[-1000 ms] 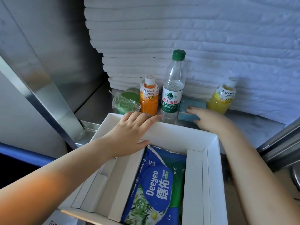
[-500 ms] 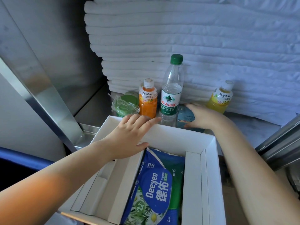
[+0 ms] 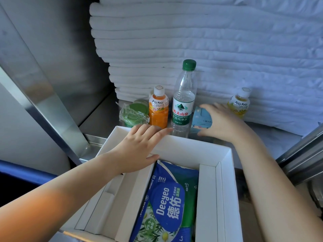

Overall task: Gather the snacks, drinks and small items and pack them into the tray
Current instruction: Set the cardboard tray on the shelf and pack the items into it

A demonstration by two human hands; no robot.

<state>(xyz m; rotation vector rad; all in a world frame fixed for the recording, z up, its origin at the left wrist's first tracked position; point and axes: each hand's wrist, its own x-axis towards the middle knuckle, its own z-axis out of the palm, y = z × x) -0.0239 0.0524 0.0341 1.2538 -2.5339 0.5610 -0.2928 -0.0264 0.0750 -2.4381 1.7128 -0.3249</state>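
Observation:
A white divided tray (image 3: 227, 180) holds a blue Deeyeo wipes pack (image 3: 167, 205) in its middle compartment. My left hand (image 3: 139, 147) rests flat on the tray's far rim, fingers straight. Behind the tray stand an orange Mogu Mogu bottle (image 3: 158, 109), a clear water bottle (image 3: 183, 102) with a green cap, and a yellow Mogu Mogu bottle (image 3: 239, 103). My right hand (image 3: 222, 121) grips a small light-blue packet (image 3: 201, 118) and tilts it up beside the water bottle. A green wrapped snack (image 3: 133, 113) lies left of the orange bottle.
A tall stack of folded white towels (image 3: 192, 41) fills the back of the metal shelf (image 3: 97, 124). A slanted steel bar (image 3: 43, 102) runs down the left side. Grey metal rails (image 3: 304, 159) stand at the right.
My right hand has closed round the light-blue packet and lifted it off the shelf, tilting it upright. My left hand has stayed on the tray rim.

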